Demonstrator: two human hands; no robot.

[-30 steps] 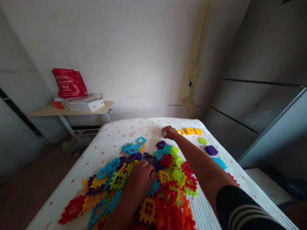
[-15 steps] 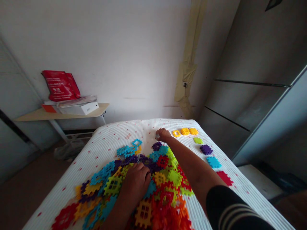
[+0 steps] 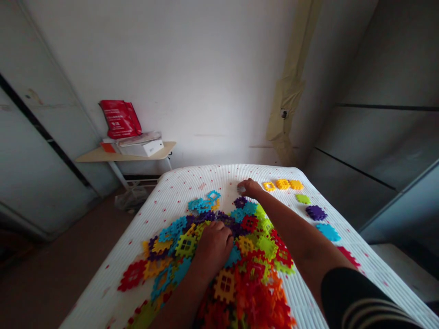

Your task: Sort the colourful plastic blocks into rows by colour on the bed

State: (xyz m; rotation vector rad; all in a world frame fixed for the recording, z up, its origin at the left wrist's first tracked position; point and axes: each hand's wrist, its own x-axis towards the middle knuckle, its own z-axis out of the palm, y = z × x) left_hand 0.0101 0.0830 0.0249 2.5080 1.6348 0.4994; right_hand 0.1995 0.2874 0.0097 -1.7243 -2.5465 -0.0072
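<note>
My left hand (image 3: pixel 214 246) lies palm down on a pile of plastic interlocking tiles, its fingers loosely bent over them; nothing shows lifted in it. Around it are a lime window tile (image 3: pixel 186 246), purple tiles (image 3: pixel 206 217), a yellow window tile (image 3: pixel 225 285) and red and orange pieces (image 3: pixel 255 297). My right hand (image 3: pixel 252 188) reaches over the pile to the far part of the white cover. Its fingers are curled down around a small greyish patch, too blurred to name. Just nearer than that hand lies a purple tile (image 3: pixel 240 202).
Along the right side runs a curved row: yellow tiles (image 3: pixel 283 184), a lime tile (image 3: pixel 303 198), a purple stack (image 3: pixel 316 212), a blue tile (image 3: pixel 328 232) and a red tile (image 3: pixel 348 256). A side table (image 3: pixel 92 156) with a white box (image 3: pixel 146 148) and red bag (image 3: pixel 120 119) stands left.
The view has turned left, so everything sits further right in the picture. Both hands stay at about the same places over the cover; the tiles look unmoved.
</note>
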